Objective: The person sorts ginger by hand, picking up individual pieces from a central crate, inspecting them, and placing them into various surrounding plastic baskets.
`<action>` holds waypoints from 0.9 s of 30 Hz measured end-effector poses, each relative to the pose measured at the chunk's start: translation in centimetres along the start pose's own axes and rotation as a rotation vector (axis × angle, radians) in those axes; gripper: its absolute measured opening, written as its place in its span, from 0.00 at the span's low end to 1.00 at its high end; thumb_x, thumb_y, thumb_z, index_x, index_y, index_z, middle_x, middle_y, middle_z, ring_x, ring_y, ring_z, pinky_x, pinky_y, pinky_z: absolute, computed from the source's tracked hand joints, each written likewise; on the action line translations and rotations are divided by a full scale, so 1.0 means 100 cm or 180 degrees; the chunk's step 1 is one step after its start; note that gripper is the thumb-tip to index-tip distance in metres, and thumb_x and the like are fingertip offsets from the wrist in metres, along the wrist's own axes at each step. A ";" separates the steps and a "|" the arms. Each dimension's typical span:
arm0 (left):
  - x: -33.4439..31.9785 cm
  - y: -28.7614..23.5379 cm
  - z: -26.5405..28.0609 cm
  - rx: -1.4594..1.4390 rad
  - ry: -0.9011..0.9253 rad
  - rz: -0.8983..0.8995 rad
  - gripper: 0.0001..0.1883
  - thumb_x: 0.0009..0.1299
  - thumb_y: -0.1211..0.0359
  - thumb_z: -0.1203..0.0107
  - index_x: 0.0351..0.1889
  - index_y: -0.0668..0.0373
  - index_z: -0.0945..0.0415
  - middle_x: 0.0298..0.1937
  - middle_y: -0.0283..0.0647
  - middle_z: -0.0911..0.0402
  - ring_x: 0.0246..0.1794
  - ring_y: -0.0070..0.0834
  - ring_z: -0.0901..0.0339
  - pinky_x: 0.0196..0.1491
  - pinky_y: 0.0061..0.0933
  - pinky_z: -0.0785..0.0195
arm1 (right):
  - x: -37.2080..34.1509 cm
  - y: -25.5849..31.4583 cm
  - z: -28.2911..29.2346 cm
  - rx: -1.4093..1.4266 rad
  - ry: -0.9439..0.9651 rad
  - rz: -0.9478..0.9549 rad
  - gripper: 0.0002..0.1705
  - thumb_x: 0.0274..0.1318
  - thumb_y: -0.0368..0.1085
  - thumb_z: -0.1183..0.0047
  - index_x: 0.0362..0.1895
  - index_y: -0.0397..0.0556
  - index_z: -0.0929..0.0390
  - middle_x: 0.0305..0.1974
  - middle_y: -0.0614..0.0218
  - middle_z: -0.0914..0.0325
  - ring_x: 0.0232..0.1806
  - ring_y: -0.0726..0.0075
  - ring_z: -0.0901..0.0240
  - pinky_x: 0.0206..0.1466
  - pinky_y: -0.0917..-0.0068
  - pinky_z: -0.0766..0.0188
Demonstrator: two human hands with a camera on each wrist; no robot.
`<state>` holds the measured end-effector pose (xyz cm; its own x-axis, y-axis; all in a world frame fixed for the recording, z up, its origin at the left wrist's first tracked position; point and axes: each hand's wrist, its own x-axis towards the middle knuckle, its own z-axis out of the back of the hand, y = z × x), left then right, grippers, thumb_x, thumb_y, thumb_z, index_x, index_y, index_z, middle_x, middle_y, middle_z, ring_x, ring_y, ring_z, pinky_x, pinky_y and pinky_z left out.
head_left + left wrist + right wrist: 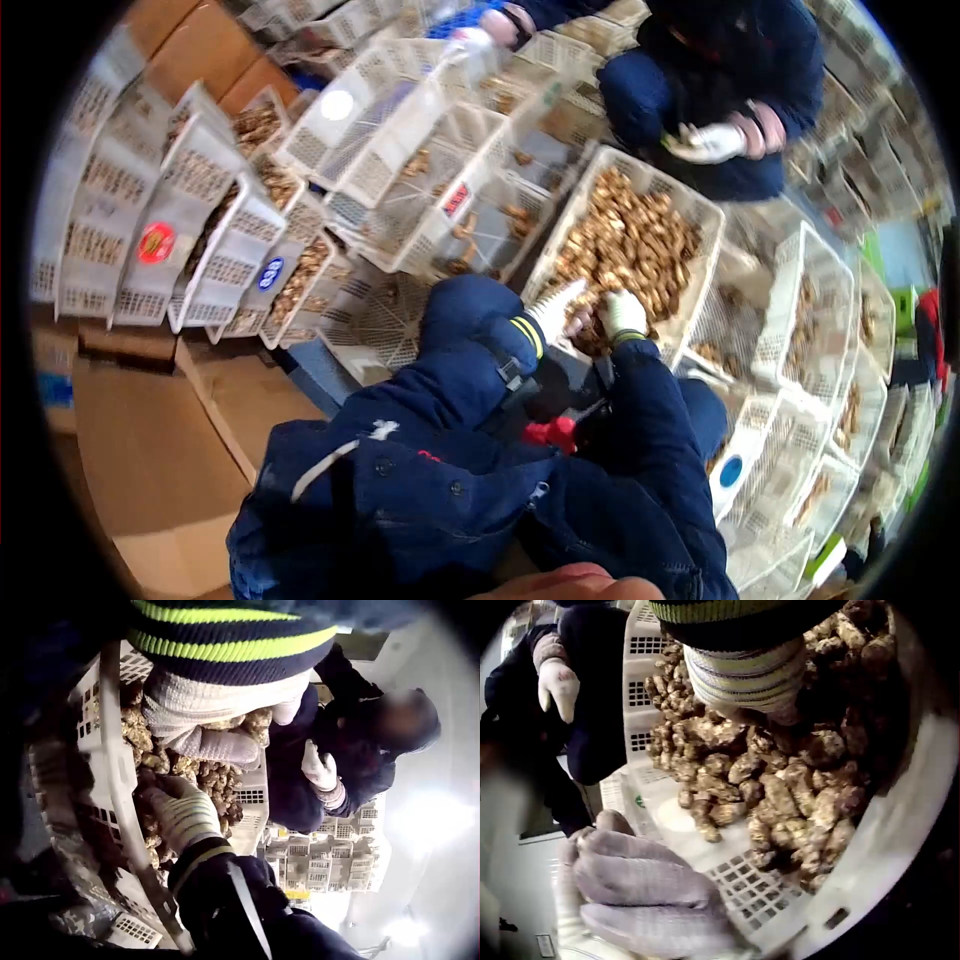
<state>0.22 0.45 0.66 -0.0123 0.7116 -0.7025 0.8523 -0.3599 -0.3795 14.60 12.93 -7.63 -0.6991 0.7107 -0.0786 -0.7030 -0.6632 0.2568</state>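
A white plastic crate [708, 255] holds a heap of knobbly brown roots [640, 225]. Both my hands wear striped knit gloves at its near end. My left hand [202, 709] is over the crate rim, its fingers curled around knobbly roots [259, 726] that show between thumb and fingers. From the right wrist view, the backs of the left hand's bent fingers [649, 889] appear beside the crate wall. My right hand [742, 679] reaches down into the heap; its fingertips are hidden among the roots, and I cannot tell whether it grips one.
Opposite sits another person in dark clothes, with a gloved hand [715, 143] beside the crate. White crates [430, 215] holding some roots stand on the left, with more crates [800, 340] on the right. Cardboard [150, 430] lies at the lower left.
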 end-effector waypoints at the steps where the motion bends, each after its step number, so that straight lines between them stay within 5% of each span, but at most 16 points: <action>1: -0.001 0.000 0.000 -0.0015 0.0160 0.0075 0.20 0.64 0.49 0.42 0.50 0.45 0.28 0.29 0.32 0.24 0.24 0.20 0.26 0.21 0.17 0.33 | 0.001 -0.007 -0.007 0.0483 -0.0128 0.0145 0.16 0.40 0.42 0.40 0.38 0.55 0.19 0.38 0.58 0.24 0.41 0.49 0.26 0.44 0.58 0.29; 4: -0.004 0.000 -0.003 0.0413 0.0107 -0.0023 0.16 0.65 0.52 0.42 0.47 0.44 0.26 0.28 0.31 0.24 0.24 0.19 0.26 0.20 0.14 0.34 | 0.008 0.001 0.017 0.0890 0.0580 -0.0694 0.19 0.51 0.44 0.42 0.45 0.48 0.21 0.36 0.53 0.20 0.40 0.53 0.23 0.45 0.65 0.29; 6: -0.002 0.005 -0.001 0.0247 0.0176 -0.0129 0.12 0.65 0.56 0.42 0.43 0.46 0.24 0.29 0.31 0.23 0.26 0.20 0.24 0.21 0.14 0.32 | 0.003 0.007 0.035 0.2080 0.0407 -0.0973 0.21 0.54 0.46 0.43 0.45 0.42 0.22 0.38 0.52 0.20 0.38 0.56 0.22 0.44 0.67 0.29; 7: -0.005 0.005 -0.002 0.0155 0.0329 -0.0185 0.08 0.65 0.62 0.41 0.36 0.54 0.24 0.31 0.34 0.21 0.28 0.23 0.22 0.23 0.17 0.30 | -0.007 0.033 0.082 0.2404 0.0478 -0.1185 0.22 0.57 0.47 0.45 0.47 0.42 0.22 0.32 0.62 0.19 0.33 0.73 0.27 0.40 0.74 0.30; 8: -0.007 0.005 -0.005 0.0030 0.0149 -0.0169 0.06 0.66 0.65 0.43 0.36 0.55 0.24 0.32 0.35 0.21 0.30 0.24 0.23 0.26 0.19 0.29 | 0.010 -0.011 0.017 0.2995 0.0362 -0.0866 0.24 0.57 0.48 0.45 0.48 0.40 0.23 0.35 0.63 0.20 0.33 0.73 0.26 0.38 0.73 0.29; 10: 0.038 0.018 0.028 0.0583 0.0503 -0.0556 0.06 0.66 0.66 0.45 0.36 0.58 0.23 0.33 0.38 0.22 0.31 0.24 0.24 0.27 0.20 0.29 | 0.008 -0.012 0.022 0.4153 0.0355 -0.1075 0.22 0.58 0.47 0.47 0.46 0.41 0.23 0.36 0.64 0.21 0.31 0.73 0.26 0.37 0.73 0.29; 13: 0.031 0.018 0.027 0.0209 0.0403 -0.0808 0.10 0.67 0.68 0.49 0.45 0.56 0.25 0.37 0.36 0.22 0.26 0.20 0.27 0.22 0.18 0.34 | 0.001 -0.007 0.036 0.5839 0.0830 -0.1314 0.18 0.58 0.48 0.47 0.41 0.47 0.27 0.33 0.63 0.25 0.30 0.64 0.29 0.36 0.66 0.29; 16: -0.007 -0.002 0.000 0.0371 0.0280 -0.0925 0.13 0.68 0.67 0.49 0.50 0.50 0.26 0.41 0.32 0.22 0.23 0.16 0.31 0.20 0.15 0.40 | -0.018 0.024 0.081 0.6334 0.1083 -0.1349 0.21 0.59 0.52 0.49 0.41 0.47 0.26 0.33 0.65 0.24 0.29 0.65 0.29 0.35 0.65 0.30; 20: -0.022 -0.012 -0.018 0.0278 0.0266 -0.0849 0.15 0.68 0.64 0.46 0.54 0.46 0.26 0.38 0.27 0.23 0.20 0.14 0.32 0.17 0.17 0.43 | -0.020 0.026 0.077 0.5986 0.1475 -0.1205 0.24 0.60 0.56 0.52 0.38 0.47 0.24 0.28 0.67 0.22 0.27 0.67 0.26 0.34 0.70 0.28; 22: -0.019 -0.009 -0.012 0.0639 0.0682 -0.0808 0.15 0.69 0.66 0.46 0.53 0.47 0.26 0.32 0.26 0.23 0.19 0.14 0.32 0.16 0.16 0.44 | -0.021 0.028 0.077 0.4982 0.1591 -0.1122 0.25 0.60 0.57 0.52 0.37 0.46 0.23 0.26 0.67 0.23 0.25 0.69 0.26 0.31 0.73 0.29; 27: -0.022 -0.022 -0.011 0.0296 -0.0054 -0.1069 0.09 0.67 0.62 0.43 0.43 0.49 0.21 0.30 0.26 0.24 0.20 0.16 0.32 0.18 0.17 0.43 | -0.007 -0.010 0.024 0.3836 0.0206 -0.1389 0.21 0.59 0.52 0.48 0.37 0.45 0.20 0.30 0.69 0.21 0.30 0.73 0.27 0.33 0.76 0.30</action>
<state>-1.00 0.36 3.69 -0.2935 0.7897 -0.5387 0.7479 -0.1613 -0.6439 16.09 13.67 -5.51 -0.4707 0.7792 -0.4140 -0.3365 0.2752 0.9006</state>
